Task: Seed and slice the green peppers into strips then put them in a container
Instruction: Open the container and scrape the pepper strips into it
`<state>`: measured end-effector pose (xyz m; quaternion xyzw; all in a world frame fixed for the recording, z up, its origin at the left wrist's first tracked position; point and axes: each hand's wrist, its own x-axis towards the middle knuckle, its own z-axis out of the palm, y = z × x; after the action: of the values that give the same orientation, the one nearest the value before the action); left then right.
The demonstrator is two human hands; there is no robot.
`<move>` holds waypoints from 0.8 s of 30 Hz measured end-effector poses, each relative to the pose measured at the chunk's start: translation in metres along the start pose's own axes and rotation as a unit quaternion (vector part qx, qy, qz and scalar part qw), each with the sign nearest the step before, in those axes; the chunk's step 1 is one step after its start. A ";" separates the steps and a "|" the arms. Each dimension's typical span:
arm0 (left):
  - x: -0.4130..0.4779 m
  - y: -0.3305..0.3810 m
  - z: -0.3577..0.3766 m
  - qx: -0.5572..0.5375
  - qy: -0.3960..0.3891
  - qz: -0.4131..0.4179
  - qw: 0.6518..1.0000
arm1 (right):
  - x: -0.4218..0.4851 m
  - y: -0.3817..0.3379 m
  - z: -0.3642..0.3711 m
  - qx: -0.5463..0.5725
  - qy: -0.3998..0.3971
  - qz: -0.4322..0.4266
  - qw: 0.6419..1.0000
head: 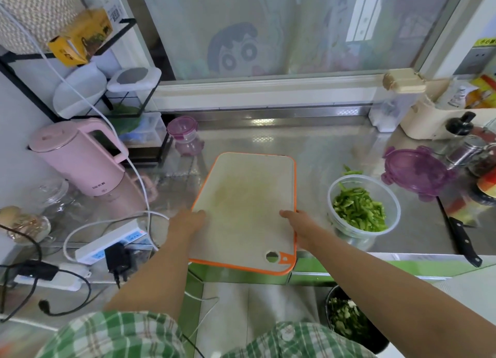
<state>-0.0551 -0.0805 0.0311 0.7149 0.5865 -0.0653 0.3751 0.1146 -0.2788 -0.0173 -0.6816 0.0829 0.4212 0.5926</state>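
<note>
1. While the green pepper strips lie heaped in a clear round container on the steel worktop, a few stray strips rest on the metal just behind its rim.
2. Just left of the container lies the orange-edged chopping board, bare apart from a faint green stain, its near end hanging past the worktop's front edge.
3. The left hand lies on the board's left edge and the right hand on its right edge. Fingers show on top, but the blur hides whether either grip curls under the board, so it cannot be told.
4. A black-handled knife lies on the worktop right of the container, in neither hand, and the purple lid sits behind the container, off it.
5. On the floor at lower right a dark bin holds green and pale scraps. A pink kettle stands well to the left.
6. Cutting and filling look finished, and the step in hand appears to be clearing the board.
7. The next move likely calls for gathering the stray strips into the container and pressing the lid on. If the board is lifted, it must stay clear of the container's rim.
</note>
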 end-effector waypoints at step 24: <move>-0.056 0.156 0.155 -0.034 -0.214 0.162 0.963 | -0.013 -0.045 -0.190 -0.376 0.366 -0.196 0.828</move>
<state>0.1201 -0.2248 0.0227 0.7566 0.3707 -0.1348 0.5215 0.2248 -0.4379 0.0141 -0.9580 -0.0058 0.0144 0.2864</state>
